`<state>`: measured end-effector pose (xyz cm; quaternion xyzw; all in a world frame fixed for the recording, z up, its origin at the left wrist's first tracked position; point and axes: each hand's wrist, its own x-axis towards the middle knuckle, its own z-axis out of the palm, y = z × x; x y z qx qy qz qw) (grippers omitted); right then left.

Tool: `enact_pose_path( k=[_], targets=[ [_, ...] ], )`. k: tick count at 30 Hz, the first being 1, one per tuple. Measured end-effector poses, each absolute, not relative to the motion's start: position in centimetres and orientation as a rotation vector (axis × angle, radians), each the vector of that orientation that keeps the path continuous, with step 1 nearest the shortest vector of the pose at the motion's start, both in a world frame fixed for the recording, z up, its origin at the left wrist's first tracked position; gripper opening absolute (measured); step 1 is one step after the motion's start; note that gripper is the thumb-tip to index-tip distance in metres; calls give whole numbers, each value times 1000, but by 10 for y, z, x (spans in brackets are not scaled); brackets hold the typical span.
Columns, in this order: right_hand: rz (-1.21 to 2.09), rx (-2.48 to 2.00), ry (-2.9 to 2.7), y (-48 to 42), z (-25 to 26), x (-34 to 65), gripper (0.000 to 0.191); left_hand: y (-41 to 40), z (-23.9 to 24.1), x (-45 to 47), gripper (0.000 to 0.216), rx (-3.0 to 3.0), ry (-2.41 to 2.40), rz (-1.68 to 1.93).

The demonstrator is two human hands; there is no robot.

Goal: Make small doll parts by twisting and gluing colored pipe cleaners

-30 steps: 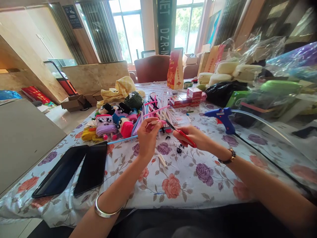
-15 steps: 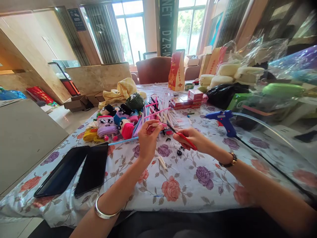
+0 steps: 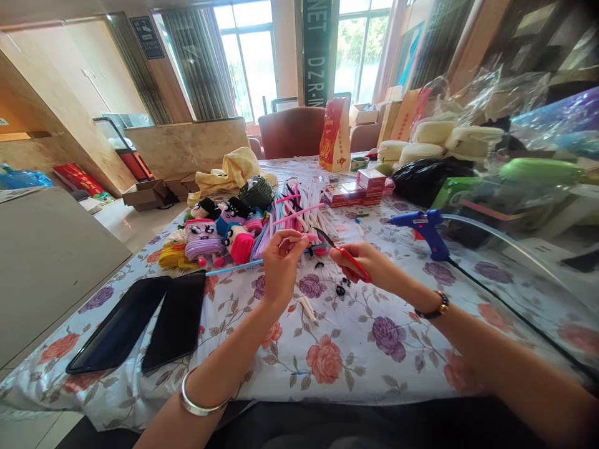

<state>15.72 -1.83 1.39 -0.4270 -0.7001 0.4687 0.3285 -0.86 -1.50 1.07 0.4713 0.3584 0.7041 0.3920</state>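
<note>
My left hand (image 3: 281, 265) is closed in a pinch on a short pink fuzzy piece, which looks like pipe cleaner (image 3: 309, 237). Its far end is hidden by my fingers. My right hand (image 3: 362, 262) grips scissors by their red handles (image 3: 352, 264). The dark blades point up and left, beside the pink piece. Behind both hands lies a pile of pink, white, black and lilac pipe cleaners (image 3: 304, 218). Short cream pieces (image 3: 307, 308) and curled black scraps (image 3: 342, 288) rest on the cloth below the hands.
Yarn-like dolls (image 3: 204, 236) with faces sit left of the pile. Two black phone-like slabs (image 3: 175, 321) lie at the left front. A blue glue gun (image 3: 428, 231) stands at right, its cord trailing forward. Red-and-white boxes (image 3: 371, 181) and bagged cream rolls (image 3: 435, 132) are behind.
The scissors have shifted slightly right, and their blades sit a little apart from the pink piece. My left hand keeps its pinch, nearly still.
</note>
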Motion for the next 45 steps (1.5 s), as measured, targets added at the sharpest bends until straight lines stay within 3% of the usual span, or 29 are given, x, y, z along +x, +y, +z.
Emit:
enact_pose_path(
  k=[20, 45],
  targets=[
    [1341, -1130, -1883, -29, 31, 153, 63, -14, 8, -10, 17, 1222, 907, 1779],
    [1326, -1140, -1838, -28, 25, 153, 61, -17, 8, -9, 22, 1254, 933, 1740]
  ],
)
